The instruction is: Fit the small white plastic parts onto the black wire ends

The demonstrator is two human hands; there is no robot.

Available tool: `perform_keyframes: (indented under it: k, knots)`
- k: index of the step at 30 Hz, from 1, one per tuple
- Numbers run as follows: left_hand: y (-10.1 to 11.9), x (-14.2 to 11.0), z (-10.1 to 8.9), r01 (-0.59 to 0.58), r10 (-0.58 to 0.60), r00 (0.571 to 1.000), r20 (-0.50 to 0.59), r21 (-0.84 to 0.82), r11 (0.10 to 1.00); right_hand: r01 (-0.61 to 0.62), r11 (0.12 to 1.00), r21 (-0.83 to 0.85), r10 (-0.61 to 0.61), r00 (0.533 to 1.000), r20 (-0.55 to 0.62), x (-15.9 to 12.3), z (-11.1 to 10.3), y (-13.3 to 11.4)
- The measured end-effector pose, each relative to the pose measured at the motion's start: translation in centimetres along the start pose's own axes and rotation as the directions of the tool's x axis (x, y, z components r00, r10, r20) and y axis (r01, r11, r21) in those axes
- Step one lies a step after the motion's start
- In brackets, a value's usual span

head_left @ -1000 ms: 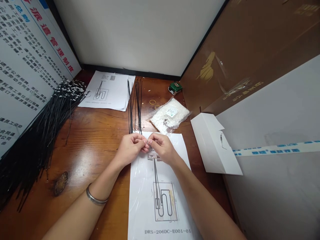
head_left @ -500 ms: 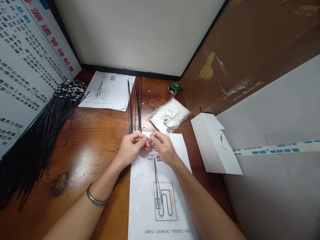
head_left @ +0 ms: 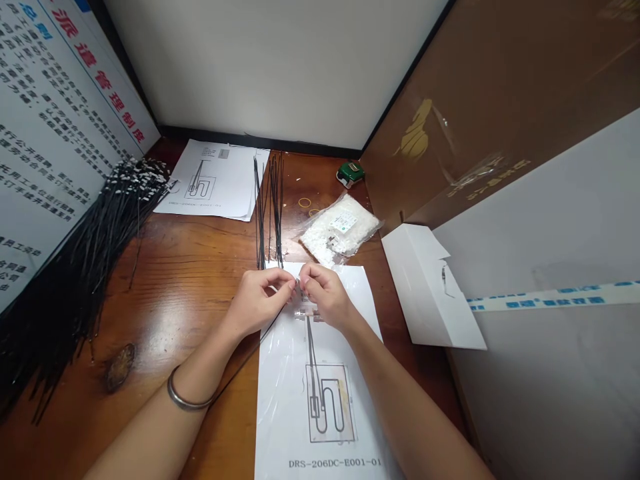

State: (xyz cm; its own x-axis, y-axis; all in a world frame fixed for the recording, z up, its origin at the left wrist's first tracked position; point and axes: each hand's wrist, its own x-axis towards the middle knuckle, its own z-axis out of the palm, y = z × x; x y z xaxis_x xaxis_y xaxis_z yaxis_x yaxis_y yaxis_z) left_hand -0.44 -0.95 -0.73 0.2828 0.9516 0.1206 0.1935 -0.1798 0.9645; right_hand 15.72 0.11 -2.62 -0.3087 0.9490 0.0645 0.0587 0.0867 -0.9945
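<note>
My left hand (head_left: pixel 261 301) is closed in a pinch on a thin black wire (head_left: pixel 247 361), which trails down and left past my wrist. Fingertip to fingertip with it, my right hand (head_left: pixel 327 297) is also pinched closed; whatever small piece it grips is mostly hidden by the fingers. Both hands hover over the upper part of a printed drawing sheet (head_left: pixel 283 407) in a clear cover. Just beyond them lie several straight black wires (head_left: pixel 270 207). To their right is a clear bag (head_left: pixel 345 223) of small white parts.
A thick bundle of black wires with white ends (head_left: pixel 95 260) lies on the left. Farther back are more printed sheets (head_left: pixel 235 187), a green tape measure (head_left: pixel 350 174) and rubber bands (head_left: pixel 305 203). A folded white card box (head_left: pixel 425 287) stands by the right-hand wall.
My left hand has turned slightly and its fingers have straightened somewhat. More of the black wire now shows below it. The right hand stays nearly in place.
</note>
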Motion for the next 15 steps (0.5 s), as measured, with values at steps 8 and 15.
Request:
perform_keyframes:
  k: [8, 15]
  knots:
    - [-0.43, 0.05, -0.01, -0.071, 0.092, 0.984, -0.153, 0.138, 0.988, 0.06, 0.978, -0.199, -0.065, 0.998, -0.022, -0.1, 0.47, -0.91]
    - [-0.55, 0.09, -0.01, -0.234, 0.277, 0.955, -0.108, 0.298, 0.925, 0.049, 0.966, -0.255, -0.062, 0.997, -0.044, -0.21, 0.61, -0.83]
